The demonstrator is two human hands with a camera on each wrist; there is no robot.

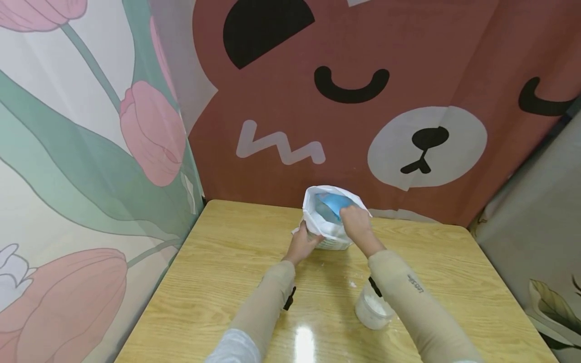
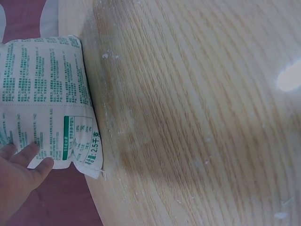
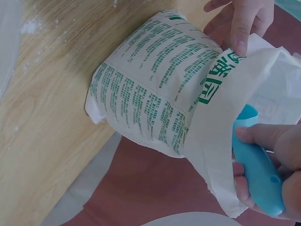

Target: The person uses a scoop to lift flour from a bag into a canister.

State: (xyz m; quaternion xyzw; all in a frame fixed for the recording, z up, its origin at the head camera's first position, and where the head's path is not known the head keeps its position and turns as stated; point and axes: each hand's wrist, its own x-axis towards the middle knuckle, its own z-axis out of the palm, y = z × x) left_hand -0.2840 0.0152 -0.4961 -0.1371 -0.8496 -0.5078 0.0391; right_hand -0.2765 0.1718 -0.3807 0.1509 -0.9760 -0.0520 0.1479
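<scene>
A white bag (image 1: 335, 231) with green print stands at the far side of the table, its mouth wide and its rim folded outward. My left hand (image 1: 303, 245) holds it by the left side, thumb against the folded rim (image 3: 220, 77). In my right hand (image 1: 358, 228) is the handle of a blue scoop (image 3: 258, 172), and the scoop's head reaches into the bag's mouth. The head view shows part of the scoop's blue bowl (image 1: 335, 201) within; the bag's contents are mostly hidden. Fingers of the left hand (image 2: 21, 176) press on the printed side in the left wrist view.
A clear round tub (image 1: 369, 315) with white powder in it stands on the wooden table (image 1: 218, 282), beneath my right forearm. White specks of powder (image 3: 32, 26) lie scattered on the tabletop. A brown curtain (image 1: 281, 96) with a bear face hangs behind the table.
</scene>
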